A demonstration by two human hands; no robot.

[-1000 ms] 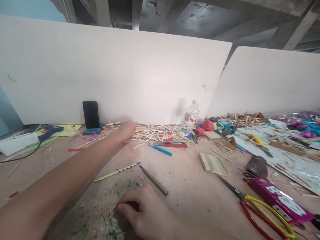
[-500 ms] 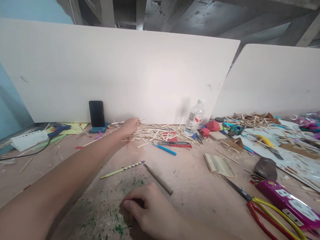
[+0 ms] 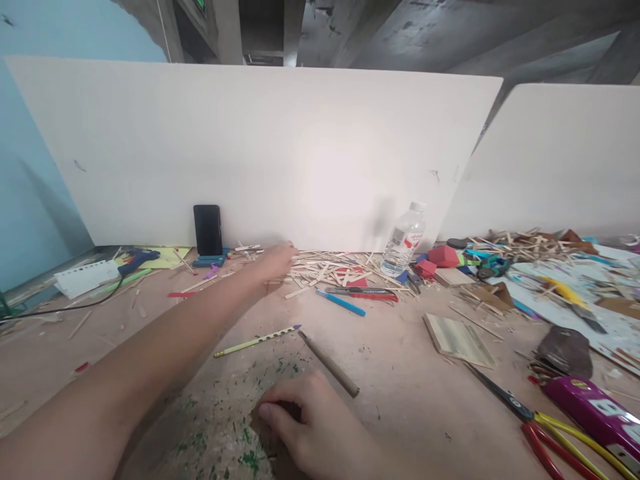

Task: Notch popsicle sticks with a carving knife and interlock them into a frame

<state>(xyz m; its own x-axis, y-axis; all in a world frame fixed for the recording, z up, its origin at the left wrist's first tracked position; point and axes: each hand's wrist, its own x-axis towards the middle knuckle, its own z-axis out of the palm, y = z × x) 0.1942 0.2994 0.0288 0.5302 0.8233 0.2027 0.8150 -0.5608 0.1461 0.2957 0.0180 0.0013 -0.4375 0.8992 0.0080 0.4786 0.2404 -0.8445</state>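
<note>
My left hand [image 3: 276, 261] reaches far across the table to the left edge of a heap of wooden craft sticks [image 3: 330, 270] by the white board. Its fingers rest on the sticks, curled together; what they hold, if anything, is hidden. My right hand [image 3: 306, 421] lies near the front edge with its fingers curled down on the paint-flecked tabletop [image 3: 210, 427], over something small I cannot make out. A dotted pencil [image 3: 257, 341] and a brown rod [image 3: 330, 364] lie just beyond it.
A black phone [image 3: 207, 229] leans on the white board. A water bottle [image 3: 403, 240], blue pen [image 3: 343, 302], red cutter [image 3: 363, 292], stick panel [image 3: 457, 340], scissors [image 3: 537, 427], purple power strip [image 3: 595, 413] and blue glue gun [image 3: 133, 259] lie around.
The view has shifted left, so everything sits further right in frame. My left hand stays at the stick heap, its fingers lowered onto the sticks. My right hand has hardly moved.
</note>
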